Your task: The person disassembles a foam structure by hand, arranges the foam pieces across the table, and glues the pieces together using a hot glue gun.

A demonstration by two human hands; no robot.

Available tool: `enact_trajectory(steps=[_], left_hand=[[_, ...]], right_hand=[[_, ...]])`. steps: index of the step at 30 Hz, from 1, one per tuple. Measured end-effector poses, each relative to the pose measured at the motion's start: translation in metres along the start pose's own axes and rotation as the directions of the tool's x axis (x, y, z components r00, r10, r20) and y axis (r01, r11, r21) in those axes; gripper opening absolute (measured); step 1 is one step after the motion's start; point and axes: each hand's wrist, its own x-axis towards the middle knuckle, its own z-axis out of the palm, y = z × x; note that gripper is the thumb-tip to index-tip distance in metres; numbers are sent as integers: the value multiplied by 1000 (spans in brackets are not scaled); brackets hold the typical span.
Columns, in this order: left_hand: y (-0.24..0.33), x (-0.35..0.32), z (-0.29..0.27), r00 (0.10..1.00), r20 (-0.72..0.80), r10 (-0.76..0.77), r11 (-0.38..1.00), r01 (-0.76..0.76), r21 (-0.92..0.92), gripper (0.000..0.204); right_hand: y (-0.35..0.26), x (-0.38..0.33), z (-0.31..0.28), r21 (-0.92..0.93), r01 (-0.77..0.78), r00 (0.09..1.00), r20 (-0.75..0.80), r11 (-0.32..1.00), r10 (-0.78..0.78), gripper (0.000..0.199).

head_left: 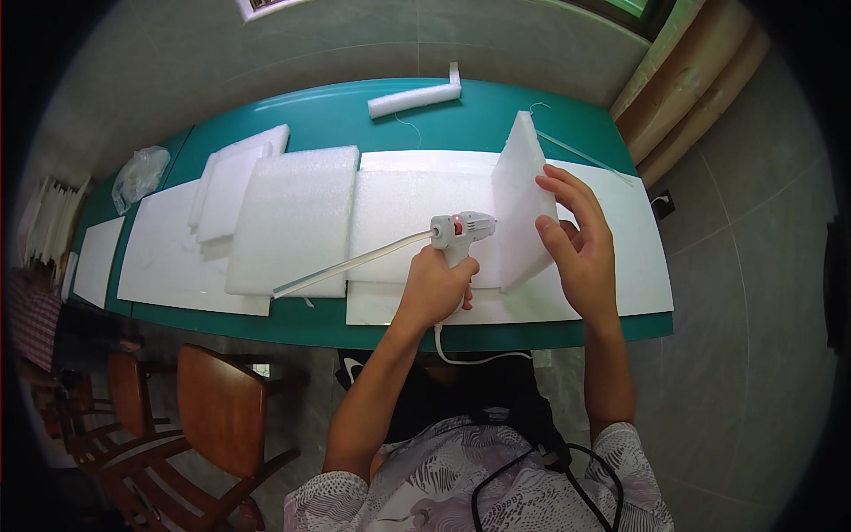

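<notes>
My left hand [434,288] is closed round the handle of a white hot glue gun [453,238]. A long, pale glue stick [350,266] juts from the gun's rear toward the left. The nozzle points right, at or very near the face of a white foam panel [519,199] standing on edge. My right hand [582,239] holds that panel at its right side, fingertips and thumb against it. Beneath the gun lies a flat white foam sheet [399,217]; the upright panel stands at its right end.
Several foam boards [297,208] lie overlapped on the left of the green table [328,111], over white boards. A narrow foam piece [412,99] is at the back, a clear plastic bag [142,176] far left. Wooden chairs [220,408] stand front left; the gun's white cord [474,361] hangs down.
</notes>
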Motion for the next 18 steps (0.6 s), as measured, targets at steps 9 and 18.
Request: enact_trajectory(steps=[9, 18], left_hand=[[0, 0, 0, 1000, -7, 24, 1000, -24, 9, 20], [-2, -27, -5, 999, -8, 38, 995, -38, -87, 19]], right_hand=[[-1, 0, 0, -3, 8, 1000, -6, 1000, -8, 37], [0, 0, -1, -10, 2, 1000, -7, 1000, -2, 37]])
